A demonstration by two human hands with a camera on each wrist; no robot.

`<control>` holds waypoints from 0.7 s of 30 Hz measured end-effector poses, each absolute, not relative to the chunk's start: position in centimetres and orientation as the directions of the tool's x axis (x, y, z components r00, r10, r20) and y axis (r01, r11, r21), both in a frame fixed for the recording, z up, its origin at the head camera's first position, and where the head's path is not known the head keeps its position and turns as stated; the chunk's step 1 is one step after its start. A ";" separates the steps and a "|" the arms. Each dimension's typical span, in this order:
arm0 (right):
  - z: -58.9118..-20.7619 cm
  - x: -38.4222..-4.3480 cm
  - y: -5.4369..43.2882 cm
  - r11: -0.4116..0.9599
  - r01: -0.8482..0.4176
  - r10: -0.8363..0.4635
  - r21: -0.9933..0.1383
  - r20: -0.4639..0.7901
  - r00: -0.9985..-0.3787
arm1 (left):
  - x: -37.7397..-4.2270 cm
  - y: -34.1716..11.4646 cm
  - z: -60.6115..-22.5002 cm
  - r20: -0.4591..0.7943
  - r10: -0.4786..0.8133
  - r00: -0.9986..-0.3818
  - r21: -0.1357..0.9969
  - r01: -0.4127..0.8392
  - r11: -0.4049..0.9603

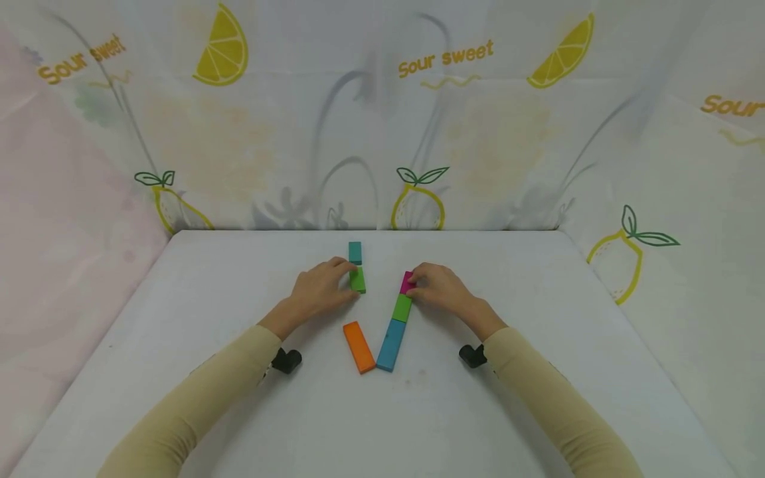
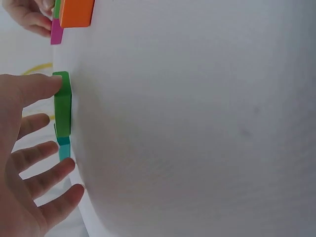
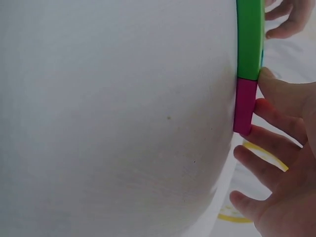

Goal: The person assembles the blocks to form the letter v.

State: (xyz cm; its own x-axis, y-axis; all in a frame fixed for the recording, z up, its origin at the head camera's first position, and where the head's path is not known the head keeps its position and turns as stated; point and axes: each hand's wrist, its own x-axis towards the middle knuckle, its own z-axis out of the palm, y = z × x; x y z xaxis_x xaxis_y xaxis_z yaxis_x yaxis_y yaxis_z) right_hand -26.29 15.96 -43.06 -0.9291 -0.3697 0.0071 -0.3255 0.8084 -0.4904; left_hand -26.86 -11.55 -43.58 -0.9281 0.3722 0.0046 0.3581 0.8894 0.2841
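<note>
In the head view my left hand (image 1: 323,287) has its thumb at the near end of a green block (image 1: 357,280) and its index fingertip over the far end. The left wrist view shows that thumb on the green block (image 2: 62,106), the other fingers spread and fairly straight. Just beyond it lies a teal block (image 1: 355,252). My right hand (image 1: 443,289) holds a magenta block (image 1: 406,283) by thumb and fingertips; its other fingers are spread in the right wrist view. The magenta block (image 3: 245,106) meets another green block (image 3: 250,39) end to end.
A longer blue block (image 1: 391,345) continues the right-hand row toward me. An orange block (image 1: 359,348) lies slanted beside it, their near ends close together. The white table (image 1: 508,425) meets a lemon-printed cloth (image 1: 370,133) at the back.
</note>
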 end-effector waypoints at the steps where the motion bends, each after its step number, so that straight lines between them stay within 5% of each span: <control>1: -43.1 -26.3 16.0 0.809 -0.329 -0.372 -0.487 0.010 -0.928 | -26.9 -11.5 -43.5 0.002 0.372 -0.928 0.282 0.357 0.890; 21: -43.2 -26.4 16.1 0.800 -0.349 -0.386 -0.488 0.027 -0.922 | -27.1 -11.3 -43.2 -0.006 0.400 -0.916 0.245 0.387 0.889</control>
State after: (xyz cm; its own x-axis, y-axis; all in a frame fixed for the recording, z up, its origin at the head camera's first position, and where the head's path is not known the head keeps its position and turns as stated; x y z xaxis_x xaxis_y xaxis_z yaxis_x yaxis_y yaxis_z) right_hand -26.37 16.05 -43.18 -0.9222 -0.3858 0.0273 -0.3491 0.7999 -0.4881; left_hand -27.12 -11.33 -43.16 -0.9163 0.4004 -0.0056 0.3869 0.8889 0.2451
